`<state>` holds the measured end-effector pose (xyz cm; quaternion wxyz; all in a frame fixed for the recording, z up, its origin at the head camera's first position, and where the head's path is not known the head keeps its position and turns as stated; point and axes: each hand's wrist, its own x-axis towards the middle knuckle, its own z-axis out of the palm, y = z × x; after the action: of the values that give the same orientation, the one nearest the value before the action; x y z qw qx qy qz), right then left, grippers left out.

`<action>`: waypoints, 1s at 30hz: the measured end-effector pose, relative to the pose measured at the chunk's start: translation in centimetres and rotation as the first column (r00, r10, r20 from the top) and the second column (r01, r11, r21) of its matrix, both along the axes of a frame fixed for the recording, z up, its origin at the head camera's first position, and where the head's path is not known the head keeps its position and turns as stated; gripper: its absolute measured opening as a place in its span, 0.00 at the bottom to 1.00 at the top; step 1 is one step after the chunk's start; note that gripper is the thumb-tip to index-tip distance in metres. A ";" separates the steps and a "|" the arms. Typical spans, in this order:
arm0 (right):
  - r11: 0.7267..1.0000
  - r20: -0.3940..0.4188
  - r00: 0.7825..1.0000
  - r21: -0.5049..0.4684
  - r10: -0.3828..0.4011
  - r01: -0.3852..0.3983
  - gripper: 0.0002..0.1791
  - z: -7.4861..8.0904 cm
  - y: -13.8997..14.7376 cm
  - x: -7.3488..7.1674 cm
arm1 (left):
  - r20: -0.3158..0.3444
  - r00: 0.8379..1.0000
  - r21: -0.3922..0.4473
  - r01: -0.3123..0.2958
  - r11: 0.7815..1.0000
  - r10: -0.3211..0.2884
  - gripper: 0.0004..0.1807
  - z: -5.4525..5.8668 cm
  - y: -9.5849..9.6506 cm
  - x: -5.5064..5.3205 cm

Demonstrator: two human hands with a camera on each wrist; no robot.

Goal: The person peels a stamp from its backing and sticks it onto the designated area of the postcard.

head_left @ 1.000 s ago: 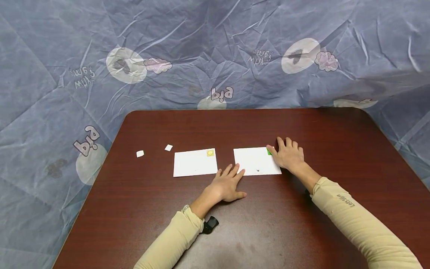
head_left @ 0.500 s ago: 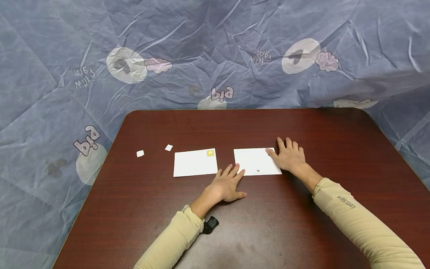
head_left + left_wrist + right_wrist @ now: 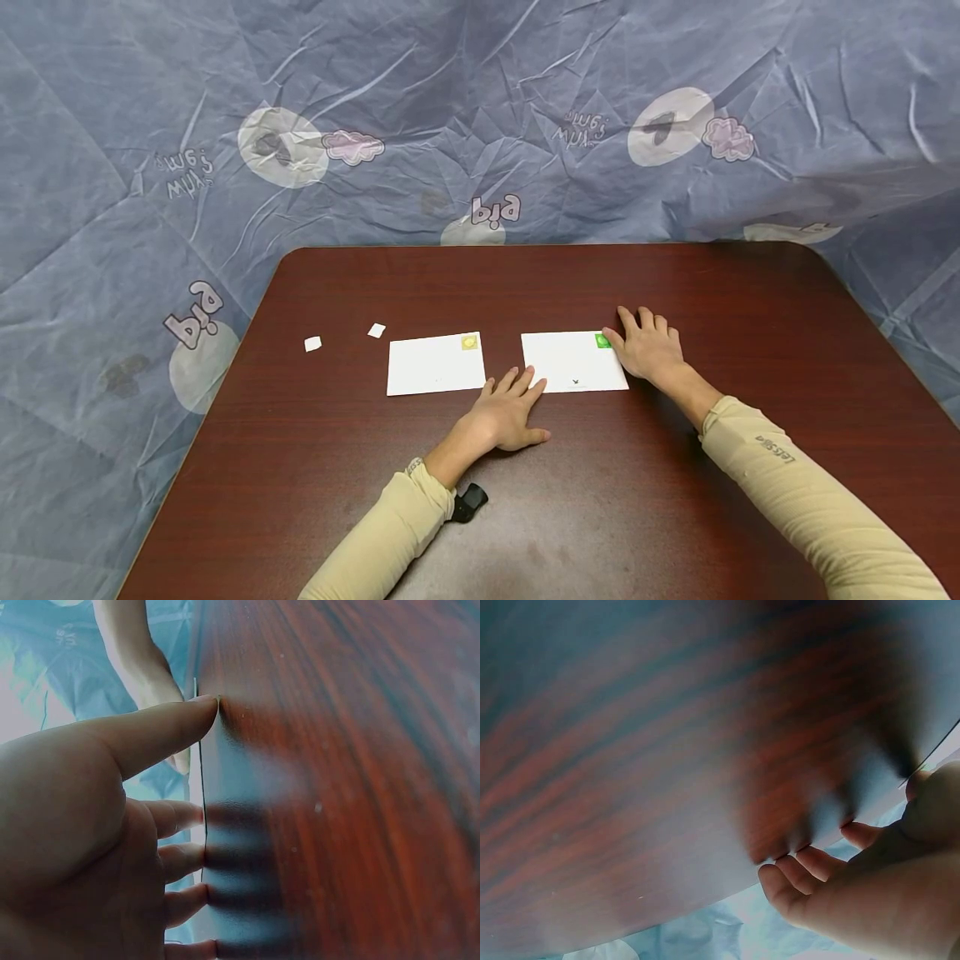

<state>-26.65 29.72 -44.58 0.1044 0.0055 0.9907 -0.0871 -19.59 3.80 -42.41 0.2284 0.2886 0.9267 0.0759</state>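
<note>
Two white envelopes lie side by side on the brown table [image 3: 637, 500]. A yellow stamp [image 3: 469, 342] sits at the top right corner of the left envelope [image 3: 427, 367]. On the right envelope [image 3: 562, 358] a green stamp [image 3: 602, 341] is at the same corner, and a small dark mark is near its lower edge. My left hand [image 3: 504, 417] is spread, fingertips at that envelope's lower left corner. My right hand [image 3: 648, 350] rests at its right edge with extended fingers on the table, the thumb just beside the green stamp. Neither hand grips anything.
Two small white paper squares lie left of the envelopes, a nearer-left square [image 3: 312, 343] and another square [image 3: 377, 331]. A blue-grey printed sheet [image 3: 450, 125] hangs behind the table's far edge. A black strap device [image 3: 470, 502] is on my left wrist.
My right thumb slid left over the green stamp, hiding it half a second ago, then moved back right and uncovered it. My left hand and both envelopes stay in place.
</note>
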 end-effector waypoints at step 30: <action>0.998 0.001 0.999 0.048 0.038 -0.038 0.34 0.4 0.4 0.0 | 0.020 1.000 0.001 0.001 1.000 -0.001 0.41 0.5 0.1 -0.3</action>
<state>-26.66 30.11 -44.22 0.1058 -0.0109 0.9924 -0.0614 -19.91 3.87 -41.89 0.2378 0.2883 0.9242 0.0790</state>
